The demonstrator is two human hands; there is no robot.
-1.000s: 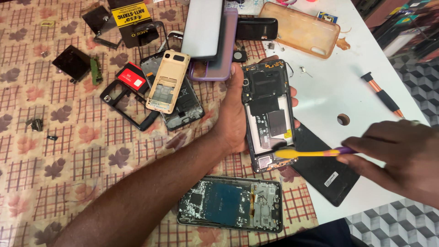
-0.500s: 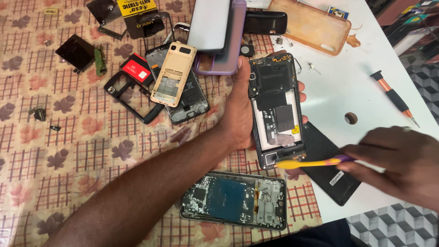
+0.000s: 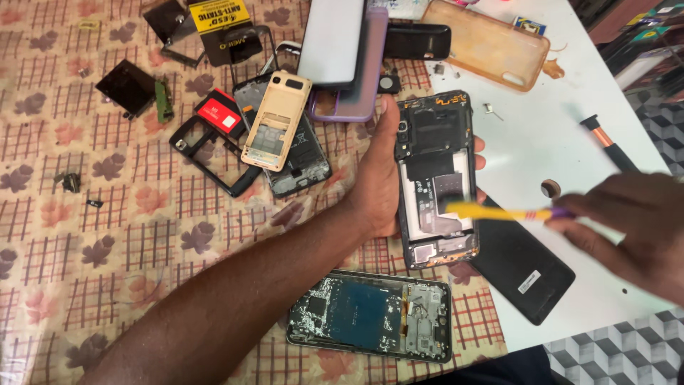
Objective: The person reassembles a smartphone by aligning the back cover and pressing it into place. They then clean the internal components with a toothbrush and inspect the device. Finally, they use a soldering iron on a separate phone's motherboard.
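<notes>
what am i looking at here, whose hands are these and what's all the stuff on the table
There is one picture, taken by a camera worn on a person's head and looking down at their own two bare hands. No machine is involved.

The left hand grips an opened phone with its back cover off, so the inner parts show. The right hand holds a thin yellow prying tool, its tip resting on the phone's insides.

Below them lies a second opened phone showing its circuit board. Beside the held phone is a black back cover. Further up are a gold phone frame, a purple case, an orange translucent case and a screwdriver. The surface is a white table, partly covered by a flowered cloth.
</notes>
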